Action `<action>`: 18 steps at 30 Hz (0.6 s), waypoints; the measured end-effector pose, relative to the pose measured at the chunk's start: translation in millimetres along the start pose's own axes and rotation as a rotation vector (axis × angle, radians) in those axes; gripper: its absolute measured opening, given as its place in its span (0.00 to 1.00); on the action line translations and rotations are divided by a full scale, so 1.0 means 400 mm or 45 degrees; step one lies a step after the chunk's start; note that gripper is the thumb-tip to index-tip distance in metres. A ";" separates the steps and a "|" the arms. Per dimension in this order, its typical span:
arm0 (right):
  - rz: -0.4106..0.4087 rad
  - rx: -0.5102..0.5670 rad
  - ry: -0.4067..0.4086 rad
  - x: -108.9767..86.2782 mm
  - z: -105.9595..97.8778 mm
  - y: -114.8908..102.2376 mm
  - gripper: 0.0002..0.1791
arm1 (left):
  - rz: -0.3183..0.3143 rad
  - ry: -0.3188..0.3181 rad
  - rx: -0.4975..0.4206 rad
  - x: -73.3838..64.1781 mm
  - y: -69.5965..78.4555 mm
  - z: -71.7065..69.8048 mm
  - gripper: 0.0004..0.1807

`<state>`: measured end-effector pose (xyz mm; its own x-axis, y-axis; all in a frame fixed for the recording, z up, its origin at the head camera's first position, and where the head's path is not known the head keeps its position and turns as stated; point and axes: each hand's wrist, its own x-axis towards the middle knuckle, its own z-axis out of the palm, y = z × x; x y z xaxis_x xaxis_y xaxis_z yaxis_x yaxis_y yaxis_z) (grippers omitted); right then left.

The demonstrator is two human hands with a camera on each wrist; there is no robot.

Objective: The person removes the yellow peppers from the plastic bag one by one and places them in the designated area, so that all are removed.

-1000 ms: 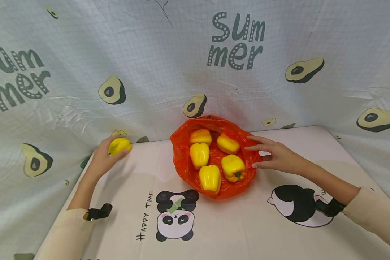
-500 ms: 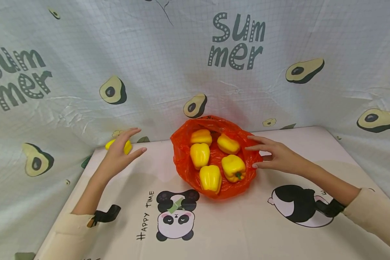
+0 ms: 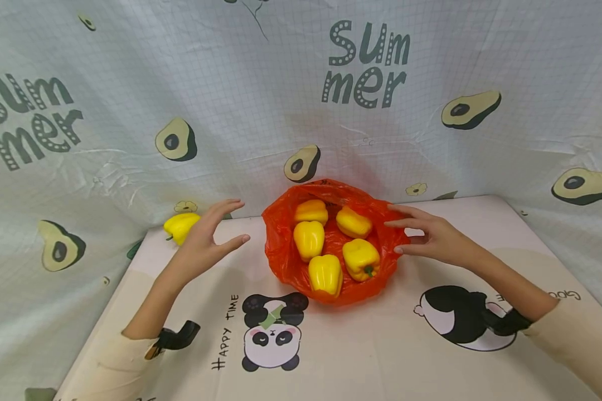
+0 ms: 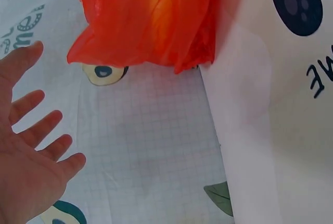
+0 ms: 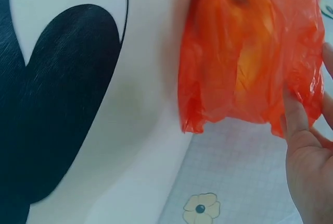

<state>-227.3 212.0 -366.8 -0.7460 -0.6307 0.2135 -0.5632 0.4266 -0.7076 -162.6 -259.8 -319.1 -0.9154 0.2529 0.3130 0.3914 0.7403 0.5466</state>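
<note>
Yellow bell peppers, five of them, sit inside an open red plastic bag at the centre of the frame; a sixth pepper lies centre left on the table, partly behind the left hand; that hand's fingers spread apart in mid-air; at centre right, the right hand touches the bag with bent fingers; whether they grip it cannot be told.
</note>
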 end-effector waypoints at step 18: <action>0.034 0.028 0.040 -0.005 0.004 0.014 0.29 | 0.181 -0.094 -0.108 0.002 0.091 0.039 0.33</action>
<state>-228.3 214.5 -372.2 -0.7717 -0.5985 0.2151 -0.5352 0.4285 -0.7280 -150.5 -223.0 -311.3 -0.8536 0.3983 0.3356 0.5208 0.6394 0.5656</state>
